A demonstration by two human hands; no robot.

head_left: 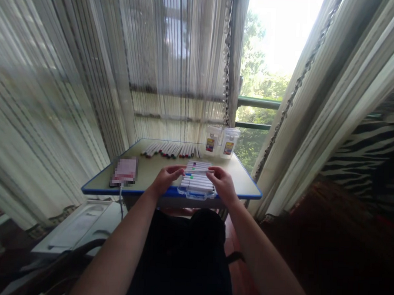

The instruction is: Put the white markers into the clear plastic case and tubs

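A white marker (pixel 198 171) spans our two hands, left (pixel 170 177) and right (pixel 220 181), gripped by the fingertips of each above a clear case (pixel 196 194) of markers at the near edge of our blue-rimmed table (pixel 156 174); loose markers (pixel 170 150) lie beyond.

Between the blurred-out device (pixel 124 171) and the marker case (pixel 198 184) I have bare tabletop, but the loose markers (pixel 170 150) block its far side.
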